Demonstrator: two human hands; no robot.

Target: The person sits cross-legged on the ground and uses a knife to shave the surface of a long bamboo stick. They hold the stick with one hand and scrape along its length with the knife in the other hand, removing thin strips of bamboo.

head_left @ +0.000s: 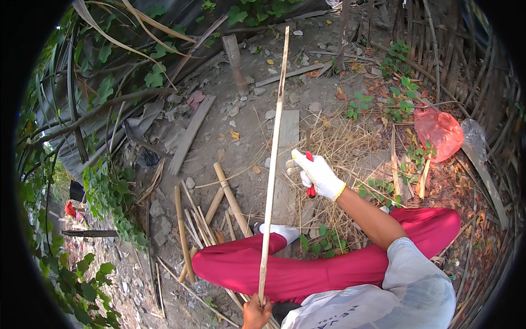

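My bare left hand (256, 312), at the lower edge, is closed round the near end of a long, pale split bamboo strip (272, 159). The strip runs up and away over my leg, its far end high above the ground. A white glove with a yellow cuff covers my right hand (322, 176), which sits to the right of the strip without touching it. Its fingers wrap a tool with a red-and-black handle (311, 189); a thin dark part, perhaps a blade, shows faintly above the fist. Beneath lies a weathered wooden board (284, 170).
Cut bamboo poles (232, 198) and thin strips lie left of my legs in dark red trousers (329, 268). Dry straw (339, 148) covers ground at right, near a red plastic bag (437, 134). A wooden post (235, 63) stands ahead; a loose plank (192, 134) lies left.
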